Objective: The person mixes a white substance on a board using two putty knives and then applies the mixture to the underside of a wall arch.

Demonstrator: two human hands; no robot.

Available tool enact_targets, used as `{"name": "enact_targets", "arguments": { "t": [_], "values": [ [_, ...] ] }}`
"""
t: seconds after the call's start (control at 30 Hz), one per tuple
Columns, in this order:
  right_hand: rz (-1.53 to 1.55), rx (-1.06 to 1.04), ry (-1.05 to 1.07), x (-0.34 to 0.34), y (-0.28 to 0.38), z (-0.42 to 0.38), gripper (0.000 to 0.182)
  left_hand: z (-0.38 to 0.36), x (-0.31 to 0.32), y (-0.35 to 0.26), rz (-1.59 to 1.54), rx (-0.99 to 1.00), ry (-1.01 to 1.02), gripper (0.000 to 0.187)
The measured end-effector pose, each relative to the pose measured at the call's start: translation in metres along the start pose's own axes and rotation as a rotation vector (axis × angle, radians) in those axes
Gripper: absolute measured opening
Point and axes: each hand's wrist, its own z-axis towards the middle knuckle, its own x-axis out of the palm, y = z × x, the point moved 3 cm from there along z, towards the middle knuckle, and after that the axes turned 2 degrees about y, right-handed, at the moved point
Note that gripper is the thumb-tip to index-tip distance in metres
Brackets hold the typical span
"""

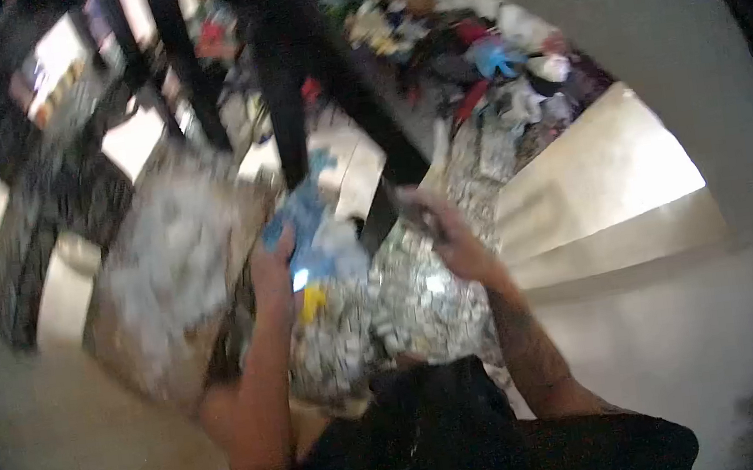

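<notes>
My left hand (273,265) is closed on a piece of blue cloth or soft plastic (301,218), whose edges blur with motion. A whitish piece (340,242) lies against the blue one. My right hand (457,236) is raised to the right, fingers curled round something small and greyish that is too blurred to name. Between my hands a dark, flat, blade-like part (380,214) points downward, apart from my left fingers. Below both hands spreads a heap of small pale cut pieces (427,299), with a yellow scrap (312,303) near my left wrist.
On the left is a large open sack (176,250) of white material. Black bars (281,68) cross in front of me. Mixed coloured scraps (491,61) pile up at the back right. A pale panel (604,174) stands to my right.
</notes>
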Motion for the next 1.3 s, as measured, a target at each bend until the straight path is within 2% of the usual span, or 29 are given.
{"name": "enact_targets", "arguments": {
  "t": [0.03,0.1,0.17,0.3,0.43,0.47,0.53,0.57,0.6,0.7,0.73,0.8,0.87,0.93,0.97,1.0,1.03,1.1,1.17,1.2,1.27,1.3],
  "values": [
    [-0.028,-0.015,0.038,0.003,0.016,0.021,0.072,0.002,0.002,-0.007,0.043,0.1,-0.049,0.03],
    [-0.098,-0.077,0.147,0.013,0.036,0.05,0.071,0.006,0.006,-0.014,0.096,0.116,-0.087,0.027],
    [-0.206,-0.048,0.206,0.025,0.041,0.065,0.069,0.003,0.012,-0.014,0.073,0.099,-0.151,0.025],
    [-0.139,-0.026,0.325,0.053,0.032,0.072,0.071,0.018,0.001,0.001,0.03,0.21,-0.161,0.016],
    [-0.169,-0.014,0.366,0.092,0.012,0.057,0.074,0.011,-0.01,-0.013,0.672,0.346,-0.357,0.02],
    [-0.165,-0.006,0.375,0.101,0.007,0.051,0.074,0.01,-0.014,-0.011,0.718,0.365,-0.402,0.025],
    [-0.168,-0.009,0.443,0.104,0.008,0.042,0.067,0.009,-0.023,-0.008,0.934,0.278,-0.523,0.027],
    [-0.063,-0.021,0.51,0.105,0.003,0.037,0.064,0.013,-0.03,-0.005,1.044,0.237,-0.577,0.029],
    [0.041,-0.037,0.568,0.107,-0.01,0.032,0.062,0.031,-0.058,0.019,0.888,0.318,-0.596,0.034],
    [0.361,0.008,0.602,0.122,-0.081,-0.008,0.06,0.002,-0.043,-0.024,0.534,0.314,-0.466,0.035],
    [0.378,0.041,0.491,0.093,-0.044,-0.009,0.06,0.001,-0.053,-0.023,0.355,0.326,-0.39,0.034],
    [0.935,0.432,0.12,0.07,-0.002,-0.032,0.046,0.001,-0.065,-0.029,0.112,0.332,-0.314,0.032],
    [1.494,0.285,-0.202,0.046,-0.007,-0.02,0.031,-0.016,-0.058,-0.047,0.207,0.352,-0.463,0.032],
    [1.683,0.32,-0.381,0.003,0.011,-0.011,0.022,-0.01,-0.077,-0.045,0.468,0.321,-0.514,0.035],
    [1.577,0.184,-0.496,-0.027,0.021,-0.01,0.026,-0.007,-0.084,-0.039,0.444,0.358,-0.453,0.037],
    [1.344,-0.038,-0.62,-0.07,0.044,-0.003,0.031,-0.004,-0.082,-0.033,0.416,0.382,-0.391,0.039],
    [1.039,-0.293,-0.762,-0.118,0.075,0.004,0.037,-0.004,-0.07,-0.033,0.407,0.31,-0.454,0.042],
    [0.379,-0.662,-0.958,-0.189,0.145,0.016,0.05,0.006,-0.065,-0.022,0.393,0.248,-0.391,0.044],
    [-0.886,-0.516,-1.145,-0.235,0.213,0.032,0.05,0.021,-0.071,-0.01,0.506,0.193,-0.347,0.047],
    [-1.125,-0.566,-1.105,-0.255,0.237,0.047,0.049,0.032,-0.085,-0.001,0.673,0.177,-0.328,0.049],
    [-1.43,-0.51,-1.044,-0.279,0.258,0.07,0.049,0.064,-0.124,0.023,1.558,0.323,-0.172,0.052],
    [-1.49,-0.411,-1.043,-0.289,0.256,0.078,0.05,0.061,-0.117,0.026,1.694,0.611,-0.092,0.052]
  ]
}}
